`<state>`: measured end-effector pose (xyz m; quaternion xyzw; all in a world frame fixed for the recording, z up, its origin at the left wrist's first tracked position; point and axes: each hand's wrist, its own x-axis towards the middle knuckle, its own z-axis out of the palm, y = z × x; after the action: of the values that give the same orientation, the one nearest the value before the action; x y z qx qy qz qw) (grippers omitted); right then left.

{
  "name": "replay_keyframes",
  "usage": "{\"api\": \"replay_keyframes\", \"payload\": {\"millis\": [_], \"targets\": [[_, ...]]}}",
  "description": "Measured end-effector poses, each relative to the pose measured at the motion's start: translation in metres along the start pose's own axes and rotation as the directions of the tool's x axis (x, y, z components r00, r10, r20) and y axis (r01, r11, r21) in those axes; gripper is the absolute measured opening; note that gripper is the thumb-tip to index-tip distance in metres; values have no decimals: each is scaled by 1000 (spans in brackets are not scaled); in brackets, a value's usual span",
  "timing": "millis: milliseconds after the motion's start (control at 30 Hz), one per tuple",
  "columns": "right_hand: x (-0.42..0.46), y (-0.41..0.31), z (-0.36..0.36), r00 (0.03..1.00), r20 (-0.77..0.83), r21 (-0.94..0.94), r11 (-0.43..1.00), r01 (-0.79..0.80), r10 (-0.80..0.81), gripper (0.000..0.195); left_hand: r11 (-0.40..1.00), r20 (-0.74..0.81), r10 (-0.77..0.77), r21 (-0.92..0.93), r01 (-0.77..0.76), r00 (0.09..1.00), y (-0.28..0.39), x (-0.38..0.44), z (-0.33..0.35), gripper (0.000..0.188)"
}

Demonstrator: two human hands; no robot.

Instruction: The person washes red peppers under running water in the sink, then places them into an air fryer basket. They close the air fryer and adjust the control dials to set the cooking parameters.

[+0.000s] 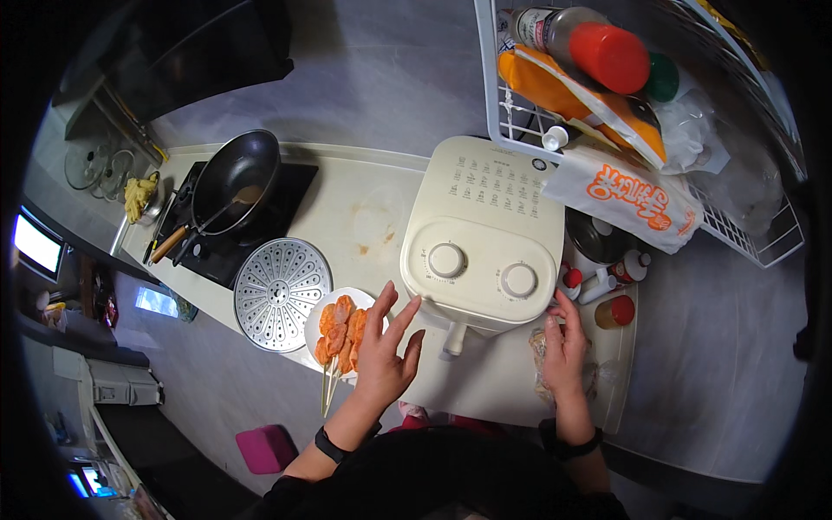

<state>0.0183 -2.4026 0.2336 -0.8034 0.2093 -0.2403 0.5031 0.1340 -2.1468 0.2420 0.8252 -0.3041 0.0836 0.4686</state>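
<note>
A cream air fryer [484,227] with two dials and a front handle stands on the counter before me. My left hand [390,351] is raised near its front left corner, fingers spread, holding nothing. Just left of that hand, a white plate [313,318] bears skewers of orange marinated meat [336,331], partly hidden by the hand, their sticks pointing towards me. My right hand [565,341] is at the fryer's front right corner with nothing seen in it; whether its fingertips touch the casing I cannot tell. Beneath it lies a clear bag of food [541,364], partly covered.
A perforated metal steamer plate [283,294] lies left of the meat. Beyond it a wok [237,182] with a spatula sits on a black stove [296,188]. Sauce bottles [629,268] and a red-lidded jar [614,312] stand at right, below a loaded white wire rack [520,140].
</note>
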Motion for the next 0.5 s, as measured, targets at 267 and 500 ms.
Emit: {"api": "replay_keyframes", "payload": {"millis": [267,500], "targets": [[4,-8,14,997,-10,43,997,-71,72,55,995,95,6,94,-15,995,-4,7,6,71],[4,-20,16,996,-1,36,996,-87,87,56,994,143,-14,109,-1,990,-2,4,4,75]]}}
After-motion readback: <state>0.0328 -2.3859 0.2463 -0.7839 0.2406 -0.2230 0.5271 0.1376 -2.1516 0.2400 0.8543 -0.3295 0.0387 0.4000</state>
